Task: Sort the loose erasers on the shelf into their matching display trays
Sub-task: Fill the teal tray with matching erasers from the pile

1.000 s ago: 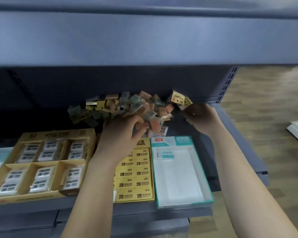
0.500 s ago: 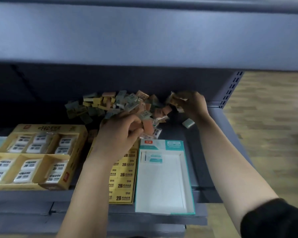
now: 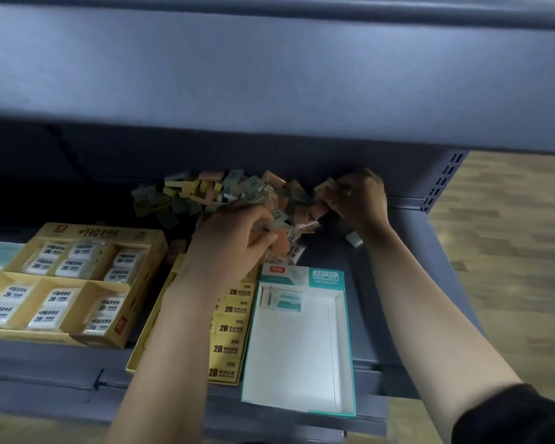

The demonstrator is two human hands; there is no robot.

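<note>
Head view showed our 2 hands in the heap of loose erasers (image 3: 237, 190) at the back of the shelf (image 3: 45, 363). Our left hand (image 3: 231, 241) gripped a few; our right hand (image 3: 362, 200) pinched yellow ones, likely to sort them by colour. They were small wrapped blocks: yellow, peach, grey-green.

left hand (image 3: 231, 243), right hand (image 3: 361, 200) grip erasers (image 3: 237, 189)

Two hands (image 3: 228, 241) (image 3: 362, 200), two yellow trays (image 3: 100, 233) (image 3: 177, 267)
</note>
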